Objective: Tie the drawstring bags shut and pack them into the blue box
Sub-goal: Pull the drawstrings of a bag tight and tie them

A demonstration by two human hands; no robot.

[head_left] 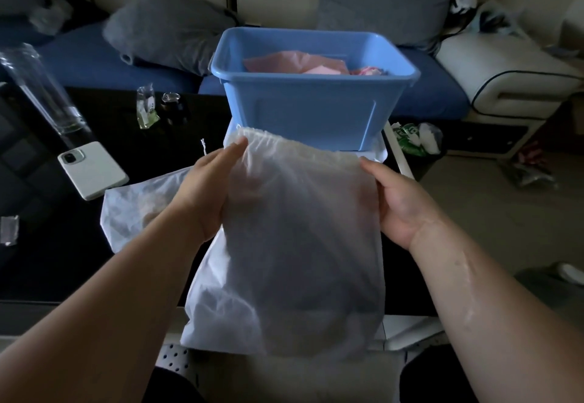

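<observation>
Head view: a white drawstring bag [300, 238] held up just in front of the blue box [311, 86], mouth already gathered.
Left hand [205, 191] and right hand [398, 200] have fingers clamped on its side edges; next, I judge, lift it over the rim and lower it onto the pink bags [294, 64] inside.

A white, translucent drawstring bag [297, 244] hangs upright at the near centre, its top edge gathered into ruffles and a dark shape showing dimly through the fabric. A second white bag [136, 210] lies flat and crumpled on the worktop to its left, partly behind it. The blue box [311, 96] stands open just beyond, at the far centre, with 1 pink bag [290, 63] lying inside.
</observation>
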